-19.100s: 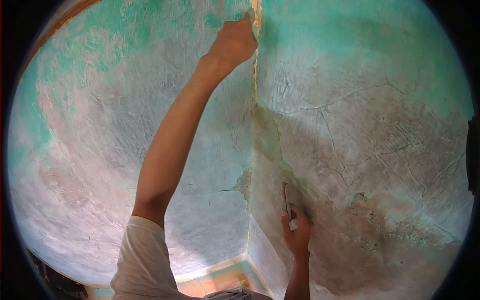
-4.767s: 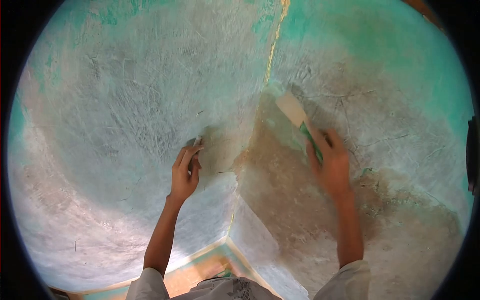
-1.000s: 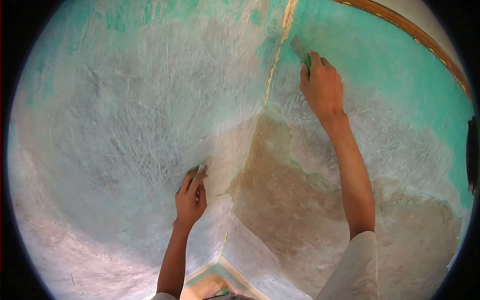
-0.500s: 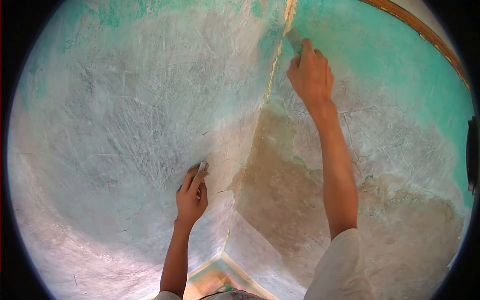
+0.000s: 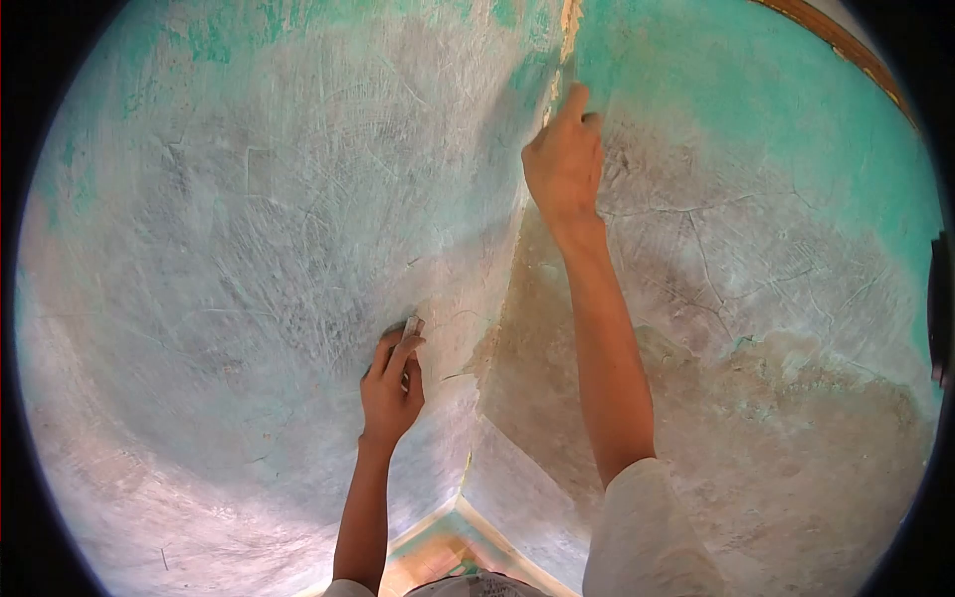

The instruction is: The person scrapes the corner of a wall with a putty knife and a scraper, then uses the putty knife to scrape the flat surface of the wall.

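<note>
My right hand (image 5: pixel 565 169) is raised to the wall corner, fingers closed and index finger pointing up against the right wall (image 5: pixel 716 90). The flat grey-green piece it gripped half a second ago is now hidden behind the fingers. Lower down, my left hand (image 5: pixel 393 393) is close to the left wall (image 5: pixel 249 279), its fingers bent around a small flat grey piece (image 5: pixel 413 326) that sticks out at the fingertips. Its exact kind cannot be made out. Scratched grey-white plaster with green paint remnants covers the left wall.
A pale yellowish seam (image 5: pixel 569 30) runs down the corner between the walls. The right wall has cracks and a bare brown plaster patch (image 5: pixel 776 468). A brown curved trim (image 5: pixel 846 45) borders the upper right. A dark object (image 5: pixel 938 308) is at the right edge.
My right hand has moved left and slightly down, nearer the corner seam, and its flat piece has gone out of sight. My left hand keeps its place on the wall as the view shifts slightly.
</note>
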`<state>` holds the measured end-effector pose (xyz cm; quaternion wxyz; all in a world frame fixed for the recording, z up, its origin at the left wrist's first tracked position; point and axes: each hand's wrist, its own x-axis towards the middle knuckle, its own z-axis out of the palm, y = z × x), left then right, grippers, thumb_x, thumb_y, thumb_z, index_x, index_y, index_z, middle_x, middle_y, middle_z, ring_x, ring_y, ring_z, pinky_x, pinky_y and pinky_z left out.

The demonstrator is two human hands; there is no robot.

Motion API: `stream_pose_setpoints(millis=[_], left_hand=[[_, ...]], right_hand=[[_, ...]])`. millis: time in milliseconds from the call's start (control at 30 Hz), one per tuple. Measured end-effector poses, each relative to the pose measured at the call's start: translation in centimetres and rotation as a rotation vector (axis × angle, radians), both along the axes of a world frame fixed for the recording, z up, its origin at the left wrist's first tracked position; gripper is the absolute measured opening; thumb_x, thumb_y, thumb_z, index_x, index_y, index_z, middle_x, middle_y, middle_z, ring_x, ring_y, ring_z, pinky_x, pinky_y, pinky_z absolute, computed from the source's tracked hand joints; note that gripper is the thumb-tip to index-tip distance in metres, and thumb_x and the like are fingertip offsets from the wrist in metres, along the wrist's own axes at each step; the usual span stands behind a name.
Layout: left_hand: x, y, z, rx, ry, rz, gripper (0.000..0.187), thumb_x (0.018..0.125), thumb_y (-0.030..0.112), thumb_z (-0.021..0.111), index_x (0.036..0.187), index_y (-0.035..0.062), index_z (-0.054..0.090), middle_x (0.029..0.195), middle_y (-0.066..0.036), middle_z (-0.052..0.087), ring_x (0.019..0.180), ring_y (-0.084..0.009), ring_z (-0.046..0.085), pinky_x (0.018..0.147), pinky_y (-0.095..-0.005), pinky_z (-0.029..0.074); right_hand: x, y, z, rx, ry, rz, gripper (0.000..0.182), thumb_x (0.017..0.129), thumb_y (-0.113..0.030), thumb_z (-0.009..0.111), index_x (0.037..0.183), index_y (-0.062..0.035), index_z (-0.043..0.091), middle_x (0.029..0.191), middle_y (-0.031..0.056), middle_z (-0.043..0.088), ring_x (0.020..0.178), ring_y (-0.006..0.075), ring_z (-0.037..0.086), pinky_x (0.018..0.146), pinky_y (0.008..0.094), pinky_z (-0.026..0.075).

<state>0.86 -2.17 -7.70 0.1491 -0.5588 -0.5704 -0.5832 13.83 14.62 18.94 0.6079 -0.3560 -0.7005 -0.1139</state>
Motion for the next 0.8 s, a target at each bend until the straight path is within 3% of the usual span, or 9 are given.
stream_pose_setpoints(millis=[100,200,300,600,800], left_hand=[[0.0,0.3,0.0,0.064,0.014,0.000,0.028,0.094,-0.008,0.059,0.116,0.0073,0.067,0.117,-0.011,0.067,0.066,-0.0179,0.062,0.055,-0.0294,0.048],[0.1,0.5,0.2,0.079,0.065,0.055,0.028,0.091,-0.007,0.060,0.113,0.0088,0.067,0.115,-0.008,0.067,0.062,-0.0155,0.063,0.051,-0.0285,0.052],[0.3,0.2,0.2,0.020,-0.023,0.013,0.027,0.094,-0.007,0.059,0.115,0.0079,0.067,0.116,-0.011,0.066,0.069,-0.0194,0.063,0.056,-0.0299,0.049],[0.1,0.0,0.2,0.033,0.003,-0.002,0.026,0.094,-0.007,0.059,0.115,0.0075,0.068,0.116,-0.011,0.066,0.071,-0.0195,0.064,0.058,-0.0302,0.049],[-0.3,0.2,-0.2,0.039,0.043,0.001,0.031,0.091,-0.009,0.059,0.116,0.0080,0.067,0.120,-0.009,0.066,0.063,-0.0162,0.063,0.054,-0.0294,0.053]], right_hand=[[0.3,0.2,-0.5,-0.024,0.024,0.027,0.057,0.089,0.006,0.060,0.140,0.0033,0.035,0.104,0.0347,0.058,0.086,0.0527,0.065,0.077,0.0556,0.054],[-1.4,0.6,0.0,-0.033,-0.025,0.018,0.064,0.085,0.006,0.065,0.141,0.0051,0.034,0.111,0.0367,0.055,0.088,0.0512,0.065,0.078,0.0529,0.055],[-0.6,0.7,0.3,-0.015,0.040,0.082,0.062,0.086,0.007,0.064,0.141,0.0059,0.035,0.109,0.0364,0.056,0.088,0.0508,0.066,0.078,0.0524,0.055],[0.0,0.1,0.2,-0.007,-0.092,0.025,0.057,0.087,0.006,0.065,0.137,0.0060,0.037,0.103,0.0353,0.058,0.087,0.0519,0.067,0.074,0.0539,0.056],[1.9,-0.4,-0.1,-0.045,-0.119,-0.009,0.052,0.086,0.004,0.066,0.131,0.0055,0.039,0.101,0.0356,0.060,0.090,0.0536,0.067,0.078,0.0563,0.056]])
